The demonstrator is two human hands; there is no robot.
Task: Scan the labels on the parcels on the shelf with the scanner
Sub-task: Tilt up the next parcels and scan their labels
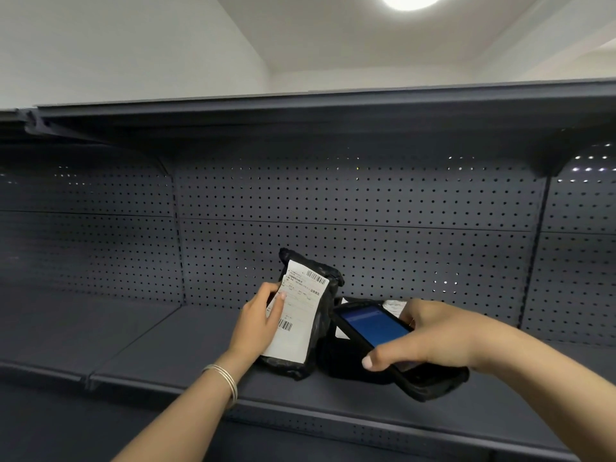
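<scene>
- Far left is just the dark grey shelf (140, 348) with its pegboard back panel (366, 201), and another shelf board overhead with a ceiling light up top.
- My left hand (258, 320) comes in from the bottom, thin bangles (224, 378) on the wrist. It's gripping the black parcel (321, 315) by its left edge, thumb lying across the white label (296, 315), fingers wrapped behind.
- That parcel stands propped up near the front of the shelf, tilted back a bit, bottom end resting on the shelf. The label faces me: one barcode near the top right corner, another lower on the left just under my thumb.
- Right beside it, my right hand (433, 338) is closed around the scanner (383, 335), thumb along the near edge, fingers over the far side. Its blue screen is lit and its front end sits just next to the held parcel's right edge.
- Behind and under the scanner there's a second black parcel (353, 365) lying on the shelf, mostly hidden, with a corner of its white label poking out by my fingers.
</scene>
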